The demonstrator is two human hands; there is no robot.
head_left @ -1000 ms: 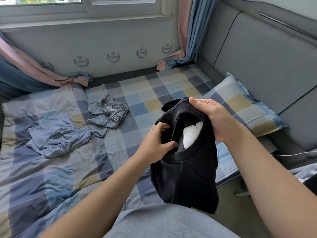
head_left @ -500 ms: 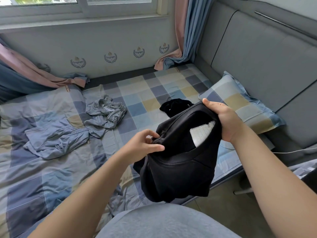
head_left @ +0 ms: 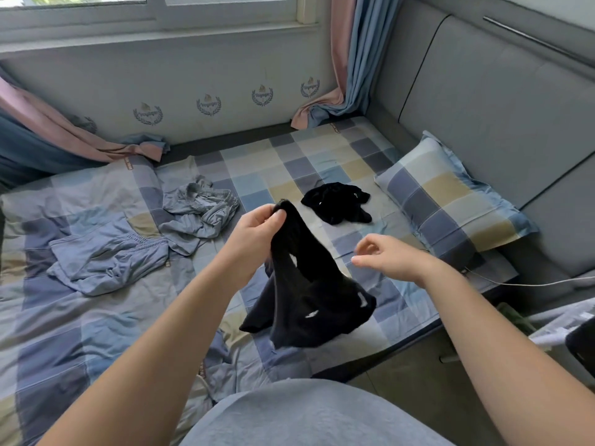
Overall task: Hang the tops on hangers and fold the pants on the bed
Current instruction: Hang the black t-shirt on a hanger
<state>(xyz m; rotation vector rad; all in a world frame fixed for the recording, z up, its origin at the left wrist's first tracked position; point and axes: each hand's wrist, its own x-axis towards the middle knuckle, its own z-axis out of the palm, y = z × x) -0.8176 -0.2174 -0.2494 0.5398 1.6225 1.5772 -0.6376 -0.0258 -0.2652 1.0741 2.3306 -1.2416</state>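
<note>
The black garment [head_left: 306, 284] is hanging in such dark, bunched folds that whether it is a top or pants is not showing. Only a few small white patches are breaking its surface, and its lower end is dangling above the bed [head_left: 289, 162] near the front edge. The second black garment [head_left: 336, 202] is lying crumpled on the checked sheet beyond it, near the pillow [head_left: 450, 201], and its shape is equally hard to read. At the lower right, a pale frame and a dark object are being cut off by the picture's edge and cannot be told. The left hand [head_left: 254, 231] is reaching forward over the bed, its fingers [head_left: 277, 216] and thumb pinching the top edge of the black garment, so the cloth is drooping from that one grip. The right hand [head_left: 391, 257] is hovering just beside the cloth, apart from it, its fingers loosely curled with thumb and forefinger nearly meeting and grasping nothing. Further left, a crumpled grey-blue garment [head_left: 199, 210] and a flatter grey-blue garment [head_left: 106, 259] with an elastic waistband are lying on the bed, touching each other. A thin white cable [head_left: 531, 283] is running across the bed's right corner.
</note>
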